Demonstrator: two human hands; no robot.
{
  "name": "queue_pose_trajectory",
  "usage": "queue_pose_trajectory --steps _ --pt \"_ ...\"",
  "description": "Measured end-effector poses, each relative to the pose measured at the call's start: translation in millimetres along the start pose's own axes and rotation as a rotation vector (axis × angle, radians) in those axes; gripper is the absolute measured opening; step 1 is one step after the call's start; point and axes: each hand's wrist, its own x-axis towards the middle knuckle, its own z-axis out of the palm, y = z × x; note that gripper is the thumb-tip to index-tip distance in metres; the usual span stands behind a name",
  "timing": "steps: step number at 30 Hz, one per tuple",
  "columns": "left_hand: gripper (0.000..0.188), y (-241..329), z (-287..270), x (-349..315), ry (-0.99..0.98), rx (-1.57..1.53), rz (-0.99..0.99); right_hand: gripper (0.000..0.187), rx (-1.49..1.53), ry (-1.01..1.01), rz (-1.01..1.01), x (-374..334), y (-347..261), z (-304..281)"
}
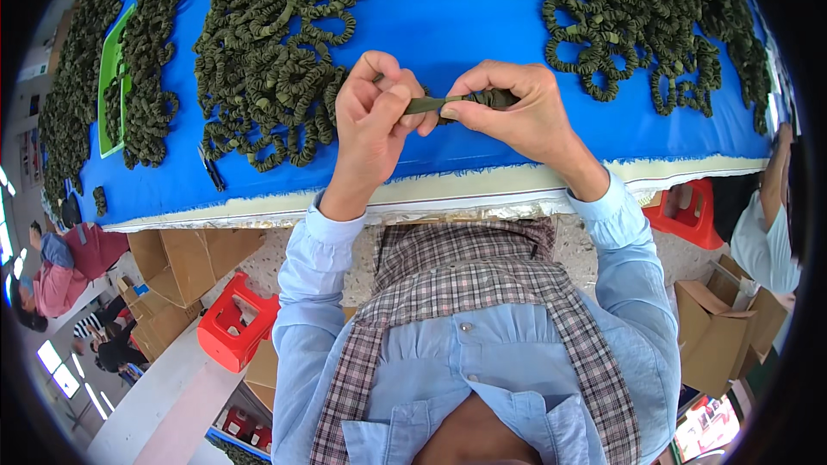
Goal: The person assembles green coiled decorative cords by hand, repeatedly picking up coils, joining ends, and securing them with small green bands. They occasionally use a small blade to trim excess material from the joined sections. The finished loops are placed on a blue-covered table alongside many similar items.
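Observation:
Over the front edge of the blue-covered table, a dark green gathered fabric band [425, 106] is stretched between my two hands. My left hand [369, 116] pinches its flat end between thumb and fingers. The gathered part sits in my right hand [525, 112], whose thumb and forefinger are closed on the band near its flat section. Nearest my left hand lies a big heap of similar dark green ruched bands [263, 60], many of them formed into rings. Another heap of these bands [633, 13] spreads beyond my right hand to the right.
A small dark hand tool [211, 170] lies near the table edge at left. Farther left is a bright green tray [109, 86] among more bands. Below the table stand red stools [234, 324] and cardboard boxes [202, 260]. Other people are at both sides.

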Motion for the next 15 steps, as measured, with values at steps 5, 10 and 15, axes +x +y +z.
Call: queue_pose_trajectory --steps 5,10,15 --pt "0.012 3 -1 -3 -0.028 -0.038 -0.003 0.01 0.1 -0.003 0.04 1 -1 -9" --pt "0.013 11 8 -6 -0.039 0.7 -0.06 0.015 0.244 0.024 -0.038 4 3 -5" --pt "0.018 12 -1 -6 0.021 0.595 -0.02 0.02 0.435 0.093 0.071 5 1 -2"
